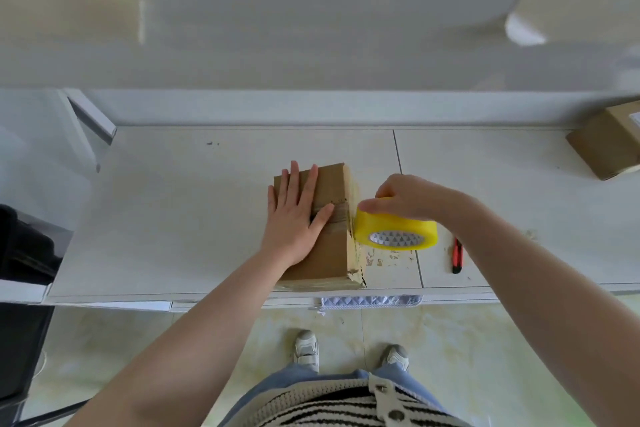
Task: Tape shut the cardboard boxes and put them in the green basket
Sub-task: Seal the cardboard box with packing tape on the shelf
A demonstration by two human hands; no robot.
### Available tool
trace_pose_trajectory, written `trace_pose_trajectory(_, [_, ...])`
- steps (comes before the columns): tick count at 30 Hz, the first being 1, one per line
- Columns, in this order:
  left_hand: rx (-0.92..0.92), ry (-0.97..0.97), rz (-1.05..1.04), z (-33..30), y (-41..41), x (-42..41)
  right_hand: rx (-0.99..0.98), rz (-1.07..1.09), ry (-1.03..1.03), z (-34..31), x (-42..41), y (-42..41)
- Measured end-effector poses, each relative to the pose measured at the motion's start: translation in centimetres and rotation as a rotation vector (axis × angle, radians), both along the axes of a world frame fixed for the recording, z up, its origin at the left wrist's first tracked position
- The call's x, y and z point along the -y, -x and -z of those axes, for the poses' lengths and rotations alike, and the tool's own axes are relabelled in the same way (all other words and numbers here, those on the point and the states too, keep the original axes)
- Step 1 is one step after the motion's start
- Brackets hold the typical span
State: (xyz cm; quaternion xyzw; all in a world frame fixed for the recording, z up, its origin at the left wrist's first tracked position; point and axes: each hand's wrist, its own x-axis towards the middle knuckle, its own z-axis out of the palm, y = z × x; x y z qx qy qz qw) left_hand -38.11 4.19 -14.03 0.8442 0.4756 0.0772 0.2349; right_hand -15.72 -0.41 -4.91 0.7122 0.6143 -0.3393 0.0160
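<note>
A: Where is the box?

B: The cardboard box sits on the white table, near the front edge, about centre of the view. A strip of clear tape runs across its top, toward 3 o'clock.

A: And the left hand?

B: The left hand lies flat on the box top, fingers straight and slightly spread, pointing to 12 o'clock. The thumb reaches toward 3 o'clock and rests on the tape strip.

A: The right hand?

B: The right hand grips the yellow tape roll from above, fingers curled over its rim. The roll is just beside the box's right edge, at 3 o'clock from the left hand, and seems to touch the corner there.

A: Anything else on the table?

B: A red utility knife lies at 3 o'clock from the roll, near it but apart. A second cardboard box sits well apart, at 2 o'clock, cut by the frame edge.

A: The green basket?

B: I cannot see it in this view.
</note>
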Motion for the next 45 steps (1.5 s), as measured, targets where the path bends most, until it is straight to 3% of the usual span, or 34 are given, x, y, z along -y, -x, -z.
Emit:
trace_pose_trajectory(4, [0.005, 0.034, 0.024, -0.2, 0.0, 0.0, 0.319, -0.018, -0.057, -1.2, -0.2, 1.6])
trace_pose_trajectory(6, [0.019, 0.082, 0.019, -0.5, 0.3, -0.3, 0.363, -0.017, -0.074, -1.2, -0.2, 2.2])
trace_pose_trajectory(10, [0.044, 0.275, -0.093, -2.0, 0.6, -1.5, 0.197, 0.090, -0.114, -1.4, -0.8, 3.3])
trace_pose_trajectory(16, [0.136, 0.462, -0.217, -3.5, 0.4, -1.2, 0.183, 0.038, -0.120, -2.3, -1.9, 6.1])
trace_pose_trajectory(23, [0.264, 0.532, -0.195, -3.1, 2.7, -1.9, -0.222, 0.028, 0.062, -5.5, -1.9, 5.4])
trace_pose_trajectory(25, [0.292, 0.545, -0.203, -3.1, 2.9, -2.0, -0.091, -0.039, 0.021, -5.5, -2.1, 5.9])
trace_pose_trajectory(28, [0.422, 0.645, -0.254, -2.9, 4.2, -2.3, 0.303, -0.110, -0.141, -5.4, -2.3, 6.3])
trace_pose_trajectory(30, [0.484, 0.726, -0.267, -2.9, 5.2, -2.8, 0.418, -0.087, -0.133, -4.9, -2.4, 6.0])
trace_pose_trajectory(34, [0.472, 0.789, -0.317, -3.5, 6.1, -3.3, 0.352, -0.023, -0.023, -2.3, -2.7, 7.0])
trace_pose_trajectory(37, [0.510, 0.994, -0.335, -3.6, 6.8, -2.8, 0.327, -0.006, -0.003, -0.9, -3.2, 8.1])
trace_pose_trajectory(39, [0.524, 1.034, -0.310, -3.3, 7.1, -2.6, 0.314, 0.003, 0.009, -0.7, -3.5, 8.1])
trace_pose_trajectory(45, [0.720, 1.108, -0.270, -1.8, 5.5, -1.9, 0.357, 0.002, 0.013, -1.1, -3.6, 6.6])
